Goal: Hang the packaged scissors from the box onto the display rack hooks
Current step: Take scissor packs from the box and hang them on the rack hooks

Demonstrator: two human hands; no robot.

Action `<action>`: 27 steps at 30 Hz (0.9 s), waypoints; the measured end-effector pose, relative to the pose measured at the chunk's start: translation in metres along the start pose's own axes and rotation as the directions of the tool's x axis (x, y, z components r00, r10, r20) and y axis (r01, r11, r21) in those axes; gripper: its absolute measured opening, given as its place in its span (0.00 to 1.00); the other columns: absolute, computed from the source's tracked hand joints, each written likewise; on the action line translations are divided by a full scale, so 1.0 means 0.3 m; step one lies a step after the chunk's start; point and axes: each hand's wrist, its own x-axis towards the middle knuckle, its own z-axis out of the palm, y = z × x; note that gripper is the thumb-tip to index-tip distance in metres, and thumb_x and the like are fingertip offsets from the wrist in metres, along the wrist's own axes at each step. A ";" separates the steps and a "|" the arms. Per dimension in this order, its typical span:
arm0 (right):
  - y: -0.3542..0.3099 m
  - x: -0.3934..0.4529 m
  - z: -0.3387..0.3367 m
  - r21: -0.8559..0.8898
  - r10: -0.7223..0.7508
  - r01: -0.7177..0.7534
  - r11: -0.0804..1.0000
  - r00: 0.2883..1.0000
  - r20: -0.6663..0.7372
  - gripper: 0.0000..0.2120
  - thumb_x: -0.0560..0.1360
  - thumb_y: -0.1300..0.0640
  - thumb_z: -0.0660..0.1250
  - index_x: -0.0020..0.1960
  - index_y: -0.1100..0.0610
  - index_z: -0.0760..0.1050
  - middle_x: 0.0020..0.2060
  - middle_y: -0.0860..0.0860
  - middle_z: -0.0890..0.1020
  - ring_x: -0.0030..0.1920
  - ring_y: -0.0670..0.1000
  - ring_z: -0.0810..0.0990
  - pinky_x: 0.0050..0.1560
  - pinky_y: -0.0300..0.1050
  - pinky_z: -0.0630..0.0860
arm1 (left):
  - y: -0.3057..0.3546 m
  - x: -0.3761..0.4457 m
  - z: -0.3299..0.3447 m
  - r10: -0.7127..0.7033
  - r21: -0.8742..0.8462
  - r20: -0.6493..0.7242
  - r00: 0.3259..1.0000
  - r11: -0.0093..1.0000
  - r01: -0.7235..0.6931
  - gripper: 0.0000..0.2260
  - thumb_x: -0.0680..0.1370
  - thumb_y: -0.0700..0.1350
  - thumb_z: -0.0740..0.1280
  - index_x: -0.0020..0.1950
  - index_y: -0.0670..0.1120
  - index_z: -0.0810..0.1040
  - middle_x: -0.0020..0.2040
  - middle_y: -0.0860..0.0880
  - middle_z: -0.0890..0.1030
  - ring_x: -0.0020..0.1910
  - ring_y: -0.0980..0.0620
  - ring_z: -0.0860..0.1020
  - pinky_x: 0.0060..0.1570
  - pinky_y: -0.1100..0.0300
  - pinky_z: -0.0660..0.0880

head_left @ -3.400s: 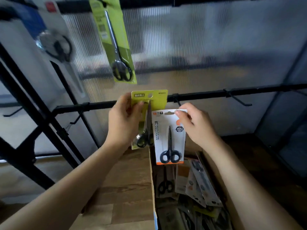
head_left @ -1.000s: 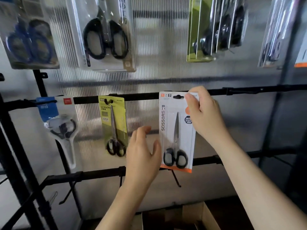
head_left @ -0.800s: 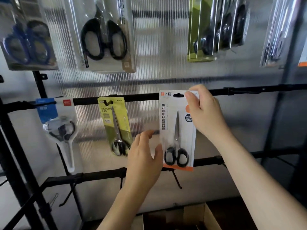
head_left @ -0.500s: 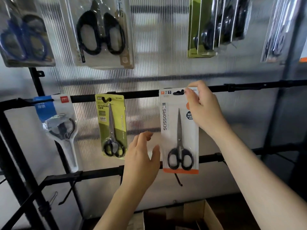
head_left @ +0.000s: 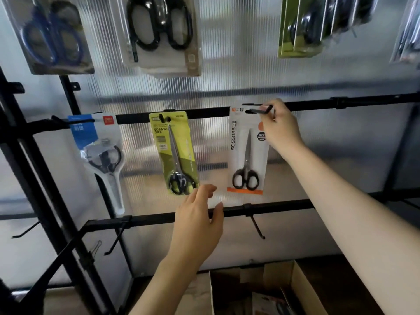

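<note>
The white pack [head_left: 246, 153] that the right hand [head_left: 279, 130] lifted out of the box [head_left: 302, 289] a few seconds ago now hangs on the hook [head_left: 259, 110], whose tip pokes out just in front of that hand's fingertips, where half a second back the hole was only meeting it. The green pack [head_left: 173, 153] has left the left hand [head_left: 200, 226] and hangs on its own hook, swung slightly so its bottom edge sits just above the loose, empty fingers.
</note>
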 end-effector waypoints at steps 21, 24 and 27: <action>0.580 -0.839 -0.050 -0.682 -0.320 0.177 0.710 0.943 -0.089 0.14 0.78 0.58 0.62 0.61 0.63 0.74 0.58 0.61 0.75 0.59 0.57 0.75 0.58 0.48 0.72 | -0.184 -0.338 0.480 0.032 0.107 0.486 0.874 0.990 -0.096 0.09 0.79 0.51 0.61 0.57 0.49 0.69 0.50 0.51 0.77 0.49 0.50 0.76 0.50 0.53 0.74; 0.700 -0.985 -0.058 -0.705 -0.149 0.181 0.686 0.983 0.107 0.14 0.78 0.58 0.61 0.62 0.62 0.72 0.60 0.59 0.74 0.60 0.56 0.74 0.58 0.48 0.73 | -0.275 -0.411 0.578 -0.008 0.205 0.635 0.773 0.966 -0.159 0.14 0.79 0.51 0.59 0.63 0.50 0.68 0.56 0.50 0.76 0.56 0.48 0.74 0.56 0.54 0.69; 0.810 -1.118 -0.089 -0.762 0.145 0.159 0.628 0.938 0.316 0.14 0.79 0.55 0.59 0.62 0.57 0.72 0.61 0.53 0.73 0.60 0.53 0.74 0.56 0.48 0.76 | -0.344 -0.483 0.683 -0.116 0.322 0.766 0.632 0.921 -0.221 0.17 0.79 0.52 0.59 0.66 0.50 0.67 0.60 0.49 0.75 0.60 0.48 0.73 0.60 0.52 0.68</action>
